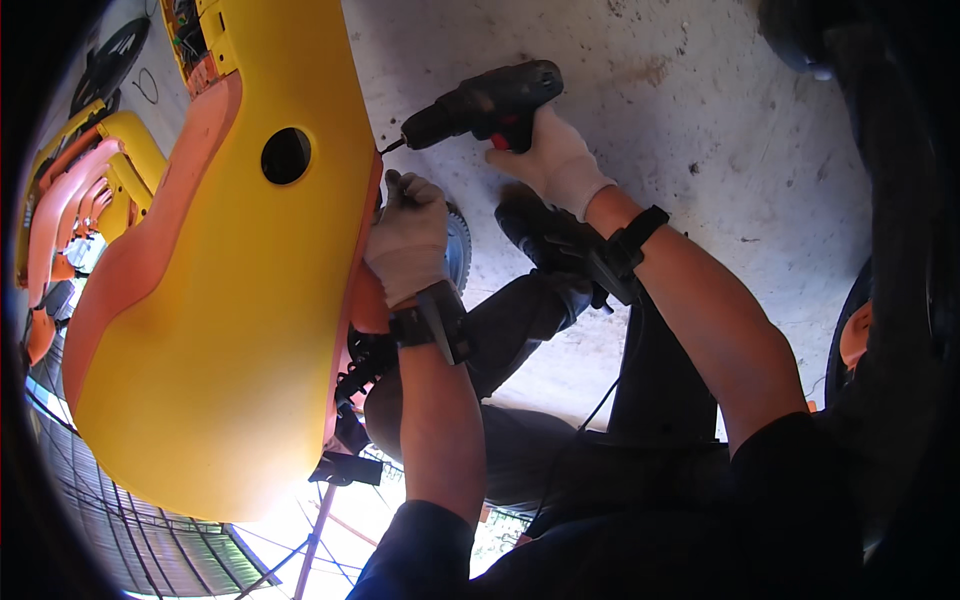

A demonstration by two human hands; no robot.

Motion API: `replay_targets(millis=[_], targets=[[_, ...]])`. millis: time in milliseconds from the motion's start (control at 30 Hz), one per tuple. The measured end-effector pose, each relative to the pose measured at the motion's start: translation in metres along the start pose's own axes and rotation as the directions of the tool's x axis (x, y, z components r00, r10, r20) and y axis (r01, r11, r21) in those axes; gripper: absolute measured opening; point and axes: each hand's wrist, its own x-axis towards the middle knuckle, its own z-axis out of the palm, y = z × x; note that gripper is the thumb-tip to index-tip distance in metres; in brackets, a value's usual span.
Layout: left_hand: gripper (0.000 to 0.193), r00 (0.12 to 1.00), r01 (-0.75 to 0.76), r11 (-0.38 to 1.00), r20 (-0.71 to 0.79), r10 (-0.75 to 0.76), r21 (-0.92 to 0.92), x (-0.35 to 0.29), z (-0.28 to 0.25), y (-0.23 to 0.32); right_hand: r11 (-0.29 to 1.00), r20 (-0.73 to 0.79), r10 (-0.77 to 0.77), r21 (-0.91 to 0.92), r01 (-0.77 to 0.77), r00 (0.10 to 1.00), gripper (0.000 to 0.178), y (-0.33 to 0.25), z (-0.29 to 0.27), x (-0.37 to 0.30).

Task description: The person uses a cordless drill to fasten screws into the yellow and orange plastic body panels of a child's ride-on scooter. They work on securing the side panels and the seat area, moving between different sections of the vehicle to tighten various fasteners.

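Observation:
My right hand (557, 160), in a white glove, grips the handle of a black cordless drill (490, 100) with a red trigger area. The drill's thin bit points left, its tip at or very near the orange edge strip (374, 185) of a large yellow body panel (290, 300). Just below the bit, my left hand (410, 230), also gloved, is closed beside that edge. Its fingertips look dark, and whatever they pinch, if anything, cannot be made out. A round dark hole (287, 156) opens in the panel's upper part.
Behind my left hand shows part of a wheel (458, 250). More orange and yellow vehicle bodies (90, 190) stand at the far left. Black devices (625, 250) are strapped to both my wrists. A cable (597, 405) hangs near my legs, above the stained pale floor (690, 130).

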Motion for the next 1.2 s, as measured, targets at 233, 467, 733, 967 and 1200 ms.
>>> replay_targets(millis=[233,467,733,967,1200], targets=[[0.043,1.000,0.015,0.998,0.018,-0.013,-0.058,-0.010,0.016,-0.010,0.991,-0.153,-0.064,0.105,0.080,0.986,0.054,0.010,0.010,0.001],[0.037,0.930,0.113,0.992,0.346,-0.125,0.056,-0.010,0.008,0.001,0.992,-0.186,-0.080,0.086,0.097,0.979,0.054,0.009,0.020,0.010],[0.035,0.928,0.158,0.987,0.338,-0.156,0.021,-0.021,0.020,-0.003,0.995,-0.363,-0.082,-0.076,0.058,0.928,0.052,-0.009,-0.002,0.018],[0.025,0.955,0.224,0.973,0.186,-0.230,0.055,-0.009,0.006,-0.010,0.999,-0.331,0.013,-0.025,-0.022,0.944,0.050,0.011,-0.047,0.020],[0.037,0.912,0.040,0.821,0.316,-0.263,0.569,-0.077,0.062,-0.036,0.989,-0.308,-0.009,0.137,0.054,0.951,0.059,-0.075,-0.087,0.003]])
